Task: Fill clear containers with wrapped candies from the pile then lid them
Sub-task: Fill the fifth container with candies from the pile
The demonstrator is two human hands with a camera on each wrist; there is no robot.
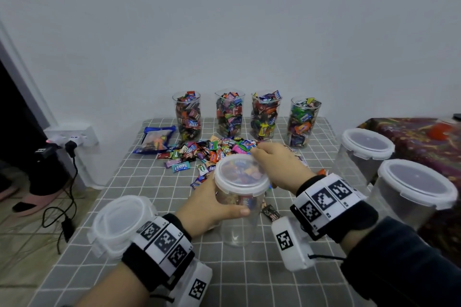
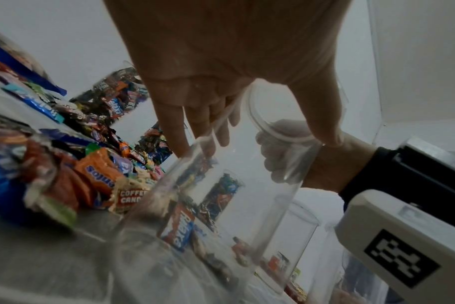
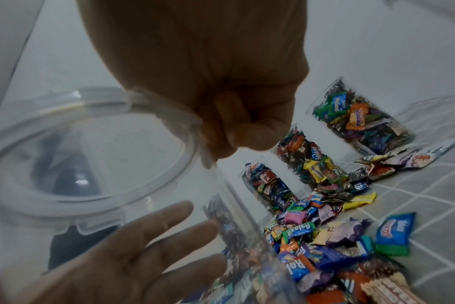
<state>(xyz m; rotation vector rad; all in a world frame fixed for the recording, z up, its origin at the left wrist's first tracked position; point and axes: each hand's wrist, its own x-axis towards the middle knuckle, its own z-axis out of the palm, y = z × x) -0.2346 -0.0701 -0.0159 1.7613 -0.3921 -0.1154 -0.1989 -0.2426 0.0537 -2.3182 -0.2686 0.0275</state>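
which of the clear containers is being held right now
The empty lidded container at the front centre: the left hand grips its wall and the right hand pinches its lid's rim. The four candy-filled ones stand untouched behind.

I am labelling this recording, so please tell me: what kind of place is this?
Probably a room in a home, not a shop or factory: a small table with a checked cloth against a plain wall, slippers on the floor, and a wall socket with chargers.
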